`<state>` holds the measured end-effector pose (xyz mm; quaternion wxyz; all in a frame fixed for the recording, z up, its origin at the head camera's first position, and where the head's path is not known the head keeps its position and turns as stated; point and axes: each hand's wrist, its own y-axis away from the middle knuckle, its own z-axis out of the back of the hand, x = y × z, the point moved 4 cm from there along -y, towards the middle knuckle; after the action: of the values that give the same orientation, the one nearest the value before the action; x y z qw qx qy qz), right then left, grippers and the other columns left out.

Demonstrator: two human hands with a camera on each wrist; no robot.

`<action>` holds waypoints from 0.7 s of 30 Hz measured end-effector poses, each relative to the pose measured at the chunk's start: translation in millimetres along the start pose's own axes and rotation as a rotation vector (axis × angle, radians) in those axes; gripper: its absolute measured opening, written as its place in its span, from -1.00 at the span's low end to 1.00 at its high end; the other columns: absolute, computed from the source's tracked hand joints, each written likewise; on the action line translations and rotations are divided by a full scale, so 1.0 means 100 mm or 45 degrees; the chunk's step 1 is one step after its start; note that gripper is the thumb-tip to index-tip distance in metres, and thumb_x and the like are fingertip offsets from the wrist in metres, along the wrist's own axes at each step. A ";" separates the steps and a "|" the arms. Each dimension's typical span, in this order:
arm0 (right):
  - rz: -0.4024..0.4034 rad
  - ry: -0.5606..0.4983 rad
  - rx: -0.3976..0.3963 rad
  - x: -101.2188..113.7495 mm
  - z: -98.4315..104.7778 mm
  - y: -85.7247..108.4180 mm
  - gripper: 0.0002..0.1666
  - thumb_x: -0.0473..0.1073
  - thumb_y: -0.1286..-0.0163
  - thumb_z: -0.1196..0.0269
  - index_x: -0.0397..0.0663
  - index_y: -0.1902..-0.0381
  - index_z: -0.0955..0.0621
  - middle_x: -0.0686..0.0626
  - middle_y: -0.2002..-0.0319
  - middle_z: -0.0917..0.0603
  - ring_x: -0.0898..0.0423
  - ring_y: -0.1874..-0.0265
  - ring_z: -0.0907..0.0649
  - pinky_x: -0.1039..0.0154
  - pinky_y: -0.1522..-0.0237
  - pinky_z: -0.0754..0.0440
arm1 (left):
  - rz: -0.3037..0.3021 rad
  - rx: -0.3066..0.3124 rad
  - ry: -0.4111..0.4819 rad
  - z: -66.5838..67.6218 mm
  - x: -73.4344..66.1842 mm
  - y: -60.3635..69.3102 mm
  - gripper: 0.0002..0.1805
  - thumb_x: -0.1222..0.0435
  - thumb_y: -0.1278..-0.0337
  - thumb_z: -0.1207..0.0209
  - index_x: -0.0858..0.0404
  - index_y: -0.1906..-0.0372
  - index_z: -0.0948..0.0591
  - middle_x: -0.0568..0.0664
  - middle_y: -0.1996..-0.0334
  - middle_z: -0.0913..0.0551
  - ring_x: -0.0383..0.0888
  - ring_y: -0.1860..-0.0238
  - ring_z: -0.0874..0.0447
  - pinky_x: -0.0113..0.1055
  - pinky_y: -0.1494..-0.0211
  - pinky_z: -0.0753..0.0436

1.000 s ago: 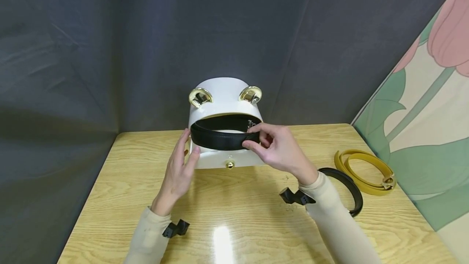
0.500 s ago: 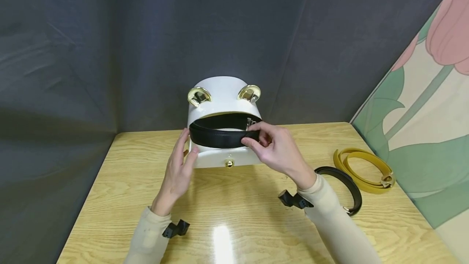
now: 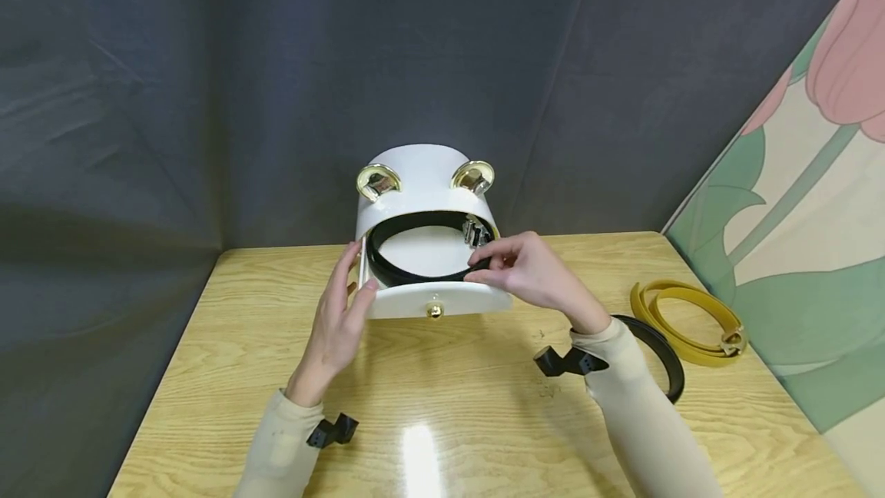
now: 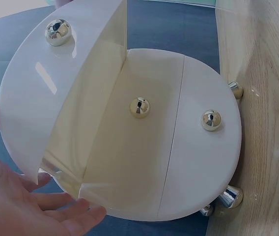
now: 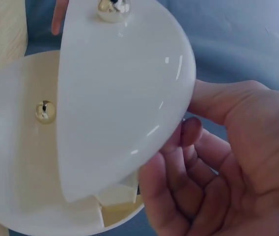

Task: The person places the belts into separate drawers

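Ring-coiled, smooth black belt (image 3: 389, 273) inside glossy white drawer (image 3: 408, 300). Left hand (image 3: 336, 325), at drawer's left: grip spread. Right hand (image 3: 527, 272), at drawer's right: pinching belt.

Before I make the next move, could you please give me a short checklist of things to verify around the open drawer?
1. Black belt coiled inside the top drawer: ok.
2. Buckle within the drawer: ok, at the right side of the coil.
3. Belt lying flat along the front: cannot tell; the drawer front hides its lower edge.
4. Middle drawer and bottom drawer shut: ok in the left wrist view.
5. Left hand clear of the drawer: not ok, it touches the left front corner.
6. Right hand clear: not ok, thumb and index finger are at the coil's right side.
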<state>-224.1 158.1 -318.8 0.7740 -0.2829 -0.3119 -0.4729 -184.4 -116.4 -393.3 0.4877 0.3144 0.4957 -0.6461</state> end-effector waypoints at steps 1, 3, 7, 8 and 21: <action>-0.003 0.020 0.024 -0.01 0.00 -0.01 -0.80 -0.16 -0.27 -0.58 -0.06 0.16 -0.86 0.09 0.58 -0.59 0.25 0.62 -0.42 0.38 0.53 -0.31 | -0.001 0.000 0.003 0.00 0.00 0.00 -0.27 0.13 -0.60 0.03 0.20 -0.72 -0.12 0.14 -0.74 -0.06 0.15 -0.72 -0.06 0.26 -0.65 -0.27; -0.009 0.052 0.061 -0.03 0.01 -0.02 -0.82 -0.18 -0.28 -0.56 -0.07 0.17 -0.86 0.11 0.61 -0.55 0.24 0.62 -0.40 0.38 0.51 -0.30 | 0.002 0.006 0.007 0.00 0.00 0.00 -0.27 0.12 -0.60 0.03 0.19 -0.72 -0.12 0.14 -0.74 -0.05 0.14 -0.72 -0.04 0.28 -0.65 -0.26; -0.028 0.092 0.122 -0.05 0.01 -0.05 -0.84 -0.28 -0.30 -0.51 -0.12 0.15 -0.85 0.14 0.67 -0.44 0.22 0.61 -0.37 0.37 0.49 -0.29 | 0.006 0.014 0.007 -0.01 0.00 0.01 -0.26 0.11 -0.61 0.03 0.18 -0.73 -0.10 0.14 -0.74 -0.05 0.13 -0.73 -0.04 0.30 -0.65 -0.25; -0.035 0.092 0.136 -0.06 0.01 -0.06 -0.83 -0.30 -0.30 -0.50 -0.14 0.14 -0.85 0.14 0.67 -0.42 0.22 0.61 -0.37 0.37 0.49 -0.30 | 0.010 0.016 0.007 -0.01 0.00 0.01 -0.26 0.11 -0.61 0.03 0.18 -0.73 -0.10 0.13 -0.74 -0.04 0.12 -0.73 -0.03 0.30 -0.65 -0.25; -0.006 -0.140 0.227 -0.17 0.06 -0.04 -0.74 -0.28 -0.41 -0.44 -0.21 -0.03 -0.79 0.05 0.53 -0.68 0.19 0.59 -0.56 0.34 0.51 -0.54 | 0.022 0.017 0.008 0.01 0.00 0.01 -0.25 0.10 -0.61 0.03 0.19 -0.73 -0.09 0.13 -0.75 -0.01 0.13 -0.73 -0.02 0.29 -0.66 -0.24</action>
<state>-234.7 169.9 -327.2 0.7766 -0.2378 -0.3954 -0.4290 -183.8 -117.0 -393.6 0.4896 0.3238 0.4904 -0.6442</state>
